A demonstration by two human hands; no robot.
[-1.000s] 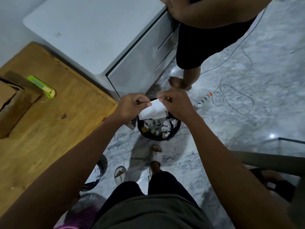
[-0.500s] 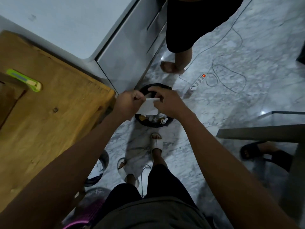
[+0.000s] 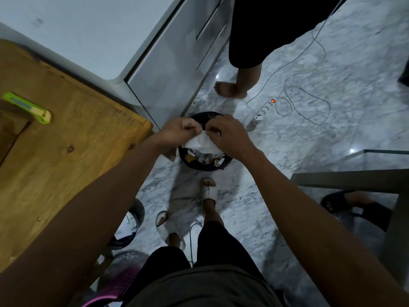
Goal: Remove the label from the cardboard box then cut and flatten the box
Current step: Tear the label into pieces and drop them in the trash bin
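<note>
Since the earlier frame the label [image 3: 200,141] has been crumpled further between the hands. It is pinched at its top edge by the left hand [image 3: 180,130] and right hand [image 3: 228,135], both held close together, fingers curled, directly above the bin [image 3: 204,161]. The cutter [image 3: 28,107] lies well left of the left hand on the table [image 3: 73,151].

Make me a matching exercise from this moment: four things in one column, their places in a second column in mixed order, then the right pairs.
Things:
1. white label
2. green utility knife
3. black bin
4. power strip

Places:
A. on the wooden table
B. on the marble floor, switch lit red
C. pinched between the left hand and the right hand
D. on the floor directly below the hands

Pairs: 1-C, 2-A, 3-D, 4-B
</note>
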